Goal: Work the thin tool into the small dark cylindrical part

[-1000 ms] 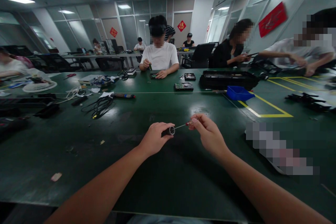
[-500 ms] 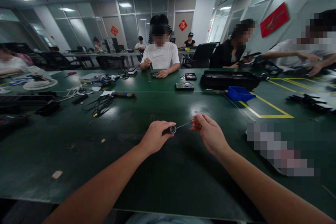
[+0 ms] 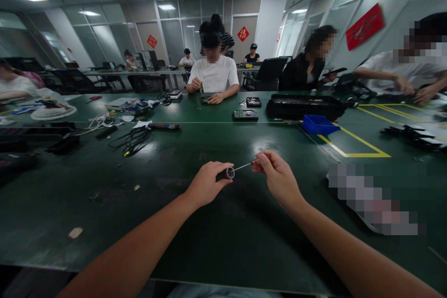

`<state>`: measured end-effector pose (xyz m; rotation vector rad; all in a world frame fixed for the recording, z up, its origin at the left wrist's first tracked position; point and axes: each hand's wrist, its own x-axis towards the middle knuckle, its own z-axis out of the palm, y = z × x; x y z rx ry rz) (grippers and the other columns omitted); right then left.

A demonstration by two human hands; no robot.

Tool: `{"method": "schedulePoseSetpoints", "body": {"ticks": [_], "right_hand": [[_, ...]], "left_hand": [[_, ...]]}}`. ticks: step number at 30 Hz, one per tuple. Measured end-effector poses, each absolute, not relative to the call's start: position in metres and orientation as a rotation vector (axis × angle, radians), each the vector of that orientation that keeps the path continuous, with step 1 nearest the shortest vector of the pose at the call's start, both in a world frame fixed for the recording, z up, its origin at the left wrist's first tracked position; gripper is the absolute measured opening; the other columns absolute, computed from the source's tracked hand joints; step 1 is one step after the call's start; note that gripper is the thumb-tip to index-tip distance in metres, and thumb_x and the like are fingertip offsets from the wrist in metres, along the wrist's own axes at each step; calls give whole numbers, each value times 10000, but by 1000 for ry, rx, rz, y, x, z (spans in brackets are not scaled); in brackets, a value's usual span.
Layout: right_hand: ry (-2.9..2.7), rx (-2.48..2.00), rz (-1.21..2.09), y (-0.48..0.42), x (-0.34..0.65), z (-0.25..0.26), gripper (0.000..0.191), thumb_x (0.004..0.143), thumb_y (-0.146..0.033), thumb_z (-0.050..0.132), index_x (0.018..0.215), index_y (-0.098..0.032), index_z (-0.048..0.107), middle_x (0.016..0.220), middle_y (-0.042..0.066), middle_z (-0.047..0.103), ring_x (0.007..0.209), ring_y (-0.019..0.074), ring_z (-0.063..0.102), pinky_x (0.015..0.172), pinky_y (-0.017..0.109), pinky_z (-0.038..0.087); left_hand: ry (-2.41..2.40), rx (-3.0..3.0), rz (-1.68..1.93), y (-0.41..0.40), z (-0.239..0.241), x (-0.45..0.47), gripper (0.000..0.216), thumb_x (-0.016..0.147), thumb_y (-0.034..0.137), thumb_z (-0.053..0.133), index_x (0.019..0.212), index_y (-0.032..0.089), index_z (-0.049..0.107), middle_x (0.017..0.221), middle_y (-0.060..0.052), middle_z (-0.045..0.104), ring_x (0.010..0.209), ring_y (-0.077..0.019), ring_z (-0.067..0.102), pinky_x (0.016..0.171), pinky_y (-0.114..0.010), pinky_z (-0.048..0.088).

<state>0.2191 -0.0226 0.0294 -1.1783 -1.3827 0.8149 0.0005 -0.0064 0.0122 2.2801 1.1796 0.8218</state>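
My left hand [image 3: 206, 182] is closed around a short dark cylinder [image 3: 222, 175]. A bright ring [image 3: 230, 172] rims the cylinder's open end, which faces right. In my right hand [image 3: 276, 174], the thumb and fingers pinch what looks like a small screwdriver [image 3: 243, 165] with a thin metal shaft and a reddish part at the fingertips. Its shaft points left and its tip reaches the ringed end; how deep it goes I cannot tell. Most of its handle is hidden by my fingers. Both hands are held above the green table [image 3: 223, 233].
Opposite me a person [image 3: 213, 74] in white works on a small circuit board. Hard drives [image 3: 245, 115], a long black casing [image 3: 305, 106] and a blue bin [image 3: 320, 125] lie beyond my hands. Left are a cabled tool [image 3: 164, 126] and black parts. A blurred-out object [image 3: 373, 205] lies right.
My right hand has shifted slightly and its fingers have turned around the screwdriver. The left hand and the cylinder stay nearly still. People on the right have moved their hands.
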Motion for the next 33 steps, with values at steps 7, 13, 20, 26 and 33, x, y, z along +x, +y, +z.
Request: {"method": "schedulePoseSetpoints", "body": {"ticks": [7, 13, 20, 26, 33], "right_hand": [[-1532, -1390, 552, -27, 224, 37, 400, 829, -540, 661, 635, -214, 534, 553, -11, 583, 502, 132, 497, 510, 277, 374], [-1673, -1252, 500, -32, 223, 35, 237, 884, -440, 617, 932, -210, 647, 785, 35, 714, 660, 181, 636, 605, 308, 466], [-1692, -1239, 536, -34, 221, 39, 296, 977, -406, 438, 960, -207, 657, 663, 6, 626, 622, 170, 605, 598, 296, 442], [-1662, -1312, 593, -30, 223, 35, 319, 986, -414, 410, 1023, -209, 653, 645, -15, 559, 577, 159, 540, 552, 288, 395], [-1680, -1282, 711, -32, 222, 36, 318, 991, -411, 393, 1041, -217, 640, 673, -9, 557, 610, 162, 542, 571, 296, 409]], "left_hand": [[1204, 2264, 824, -7, 11, 0, 402, 863, 230, 698, 1254, 277, 615, 1177, -31, 657, 1104, -224, 570, 991, -404, 447], [1238, 2249, 836, -6, 13, 0, 395, 867, 213, 683, 1254, 255, 619, 1183, -42, 658, 1111, -230, 572, 1012, -410, 446], [1219, 2256, 836, -6, 10, 0, 405, 859, 211, 700, 1250, 278, 620, 1165, -18, 660, 1087, -221, 573, 975, -390, 449], [1227, 2243, 816, -6, 11, -1, 401, 858, 199, 699, 1243, 282, 622, 1186, -12, 653, 1117, -220, 563, 987, -394, 438], [1222, 2243, 835, -4, 11, -1, 393, 850, 180, 701, 1226, 271, 633, 1172, -12, 654, 1109, -215, 568, 1011, -385, 429]]}}
